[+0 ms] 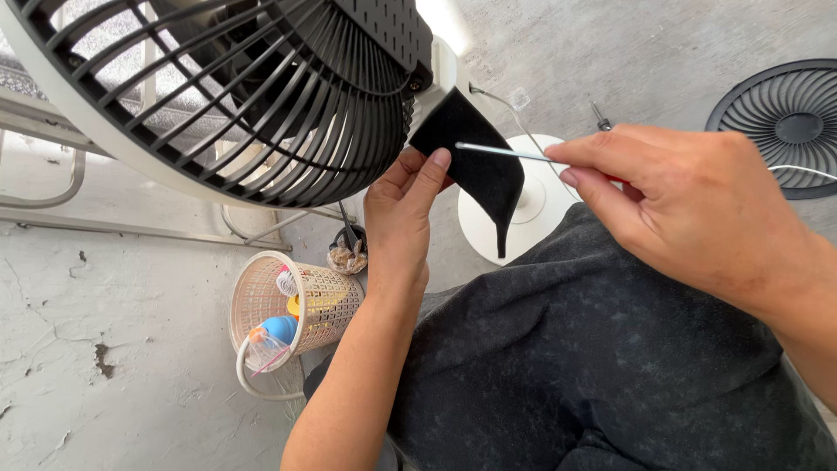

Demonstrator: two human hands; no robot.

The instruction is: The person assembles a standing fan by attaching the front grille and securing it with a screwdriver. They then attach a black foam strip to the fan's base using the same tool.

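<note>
1. The left hand (401, 209) reaches up under the fan (227, 96), its thumb and fingers closed on the edge of a black part (475, 161) that hangs just below the fan's back.
2. The black part is flat and dark, wide at the top and tapering to a thin point at the bottom; it sits between the two hands, in front of the white base (536, 214).
3. The right hand (689, 201) is pinched shut on a screwdriver (501, 152), whose thin metal shaft runs leftward with its tip touching the black part near the left thumb.
4. The hands are close together but do not touch; only the shaft and the part lie between them.
5. The fan has a black slatted grille set in a white rim and fills the upper left.
6. A second grille (789, 122), round and black, lies flat on the floor (113, 349) at the upper right, well apart from the fan.
7. A pale mesh basket (327, 301) lies tipped on the cracked grey floor below the fan, holding a blue object and some yellow ones.
8. The person's lap, in dark grey cloth (593, 349), fills the lower right.
</note>
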